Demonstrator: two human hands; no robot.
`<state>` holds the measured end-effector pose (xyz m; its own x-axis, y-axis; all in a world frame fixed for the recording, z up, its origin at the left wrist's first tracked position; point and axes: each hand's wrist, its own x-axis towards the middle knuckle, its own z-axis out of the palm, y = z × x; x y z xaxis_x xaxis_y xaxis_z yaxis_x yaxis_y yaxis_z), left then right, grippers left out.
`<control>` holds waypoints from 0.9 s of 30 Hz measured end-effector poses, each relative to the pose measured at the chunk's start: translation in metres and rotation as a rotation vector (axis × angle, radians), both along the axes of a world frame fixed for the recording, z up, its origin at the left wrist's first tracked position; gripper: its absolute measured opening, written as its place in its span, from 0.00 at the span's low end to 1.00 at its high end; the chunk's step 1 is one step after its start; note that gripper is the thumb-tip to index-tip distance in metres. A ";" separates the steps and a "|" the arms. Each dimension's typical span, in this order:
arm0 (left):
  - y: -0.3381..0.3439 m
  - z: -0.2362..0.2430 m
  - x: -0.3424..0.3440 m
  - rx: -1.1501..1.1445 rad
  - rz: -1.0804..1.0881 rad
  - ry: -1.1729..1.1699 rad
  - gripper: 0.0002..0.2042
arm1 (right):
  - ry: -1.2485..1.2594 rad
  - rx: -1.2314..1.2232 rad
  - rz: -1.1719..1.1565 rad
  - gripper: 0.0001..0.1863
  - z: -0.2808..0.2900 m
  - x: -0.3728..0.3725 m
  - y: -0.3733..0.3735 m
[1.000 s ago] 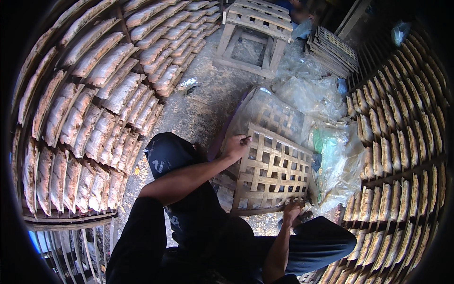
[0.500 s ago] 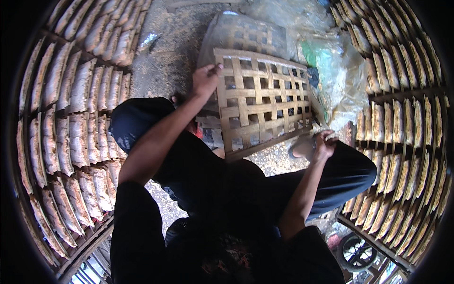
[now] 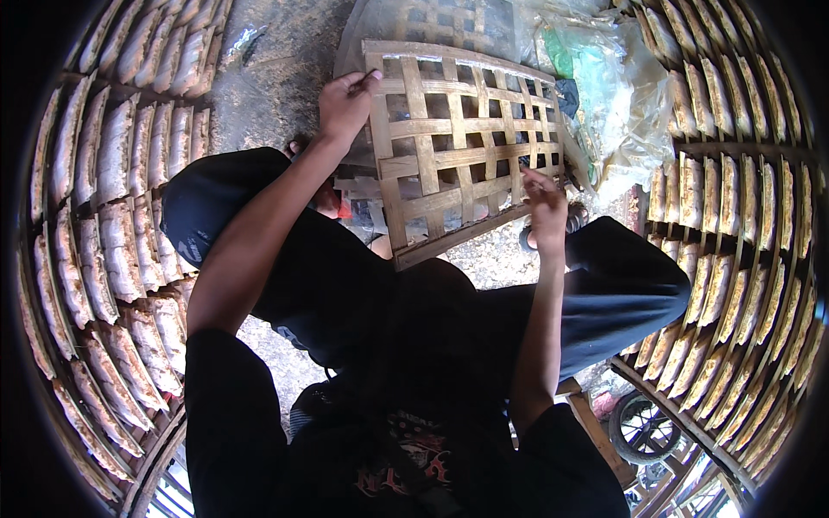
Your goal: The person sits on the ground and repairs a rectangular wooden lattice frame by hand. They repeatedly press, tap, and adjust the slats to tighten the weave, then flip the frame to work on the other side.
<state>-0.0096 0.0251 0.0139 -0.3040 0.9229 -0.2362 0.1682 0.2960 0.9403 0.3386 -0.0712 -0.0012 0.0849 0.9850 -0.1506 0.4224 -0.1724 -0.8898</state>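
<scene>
Likely mid-handling: steadying a pale-brown, rectangular, woven-bamboo lattice panel just ahead of black-clothed lap, beside crumpled clear plastic sheeting. Clamping upper-left edge with left hand. Poising right hand by the lower-right part; can't tell if gripping or touching. For next move, probably need a firm left hold, plus right fingers seated on near right edge before any shift.
</scene>
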 end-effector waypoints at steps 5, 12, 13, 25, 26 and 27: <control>-0.005 0.000 0.002 0.055 0.087 -0.059 0.14 | -0.336 -0.018 0.181 0.11 0.037 -0.021 -0.019; -0.004 0.001 0.000 -0.010 0.078 -0.015 0.15 | -0.226 0.050 0.359 0.11 0.043 -0.043 -0.052; -0.004 0.001 0.001 -0.011 0.088 -0.023 0.15 | -0.168 0.001 0.321 0.10 0.040 -0.046 -0.056; -0.004 0.000 0.001 0.002 0.087 -0.067 0.14 | -0.414 0.045 0.169 0.08 0.038 -0.079 -0.065; -0.004 -0.001 0.001 0.001 0.089 -0.076 0.14 | -0.452 0.055 0.151 0.09 0.036 -0.080 -0.066; -0.004 0.000 0.001 -0.003 0.091 -0.082 0.14 | -0.443 0.044 0.121 0.10 0.038 -0.083 -0.066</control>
